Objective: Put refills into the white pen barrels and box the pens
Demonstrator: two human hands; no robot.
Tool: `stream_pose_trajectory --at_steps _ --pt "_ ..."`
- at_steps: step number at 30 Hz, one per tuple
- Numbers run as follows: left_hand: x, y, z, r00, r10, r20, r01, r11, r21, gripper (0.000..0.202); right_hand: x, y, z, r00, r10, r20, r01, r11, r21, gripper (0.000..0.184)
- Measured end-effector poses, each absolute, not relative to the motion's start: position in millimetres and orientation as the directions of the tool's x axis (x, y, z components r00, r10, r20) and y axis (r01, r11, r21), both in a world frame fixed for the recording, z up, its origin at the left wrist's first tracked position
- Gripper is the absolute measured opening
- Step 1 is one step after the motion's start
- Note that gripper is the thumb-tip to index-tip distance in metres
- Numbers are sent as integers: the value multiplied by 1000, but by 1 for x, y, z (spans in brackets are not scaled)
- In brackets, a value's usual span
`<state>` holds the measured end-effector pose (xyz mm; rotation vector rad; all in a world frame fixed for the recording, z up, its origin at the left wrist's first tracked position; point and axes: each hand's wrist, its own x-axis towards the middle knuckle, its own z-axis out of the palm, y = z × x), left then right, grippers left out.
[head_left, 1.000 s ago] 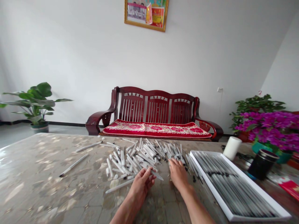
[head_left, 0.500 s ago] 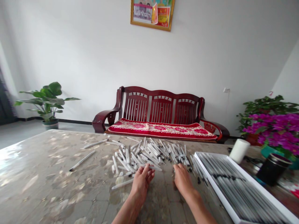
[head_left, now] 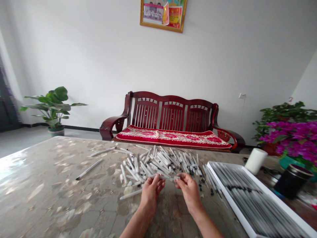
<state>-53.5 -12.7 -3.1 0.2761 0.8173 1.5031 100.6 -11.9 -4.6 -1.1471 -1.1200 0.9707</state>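
Between finger and thumb, my left hand pinches a translucent white pen barrel that lies roughly level and points right. My right hand is closed on a small clear pen part at the barrel's right end. Whether the two pieces touch or are joined I cannot tell. Just beyond both hands spreads a heap of white pen parts, some with dark ends. Another white pen piece lies left of my left hand. Small black pen parts are scattered right of my right hand.
A white tray full of pens and refills stands on the right of the patterned table. Beyond it are a white roll and a dark cup. Two separate pens lie on the left.
My right hand has come up from the dark parts and moved left to the end of the pen barrel, now with a small clear piece. My left hand stays closed on the barrel.
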Motion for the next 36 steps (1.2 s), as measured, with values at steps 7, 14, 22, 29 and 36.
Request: stream_pose_trajectory --at_steps 7,14,22,29,36 --pt "-51 -14 -6 -110 956 -271 -754 97 649 18 95 -15 -8 180 956 231 50 225 -973 33" --pt "-52 -18 -4 -110 975 -193 -707 60 705 37 89 -21 -2 196 974 116 -85 134 -987 41" --pt "-49 -23 -2 -188 980 -58 -633 -75 770 46 86 -30 10 133 981 -140 -382 -80 -921 48" --pt "-48 -27 4 -153 985 -79 -661 -43 749 37 79 -30 14 43 988 -146 -541 -100 -835 42" --pt "-47 -29 4 15 985 -173 -684 137 717 33 68 -29 16 81 995 -55 -493 -8 -870 41"
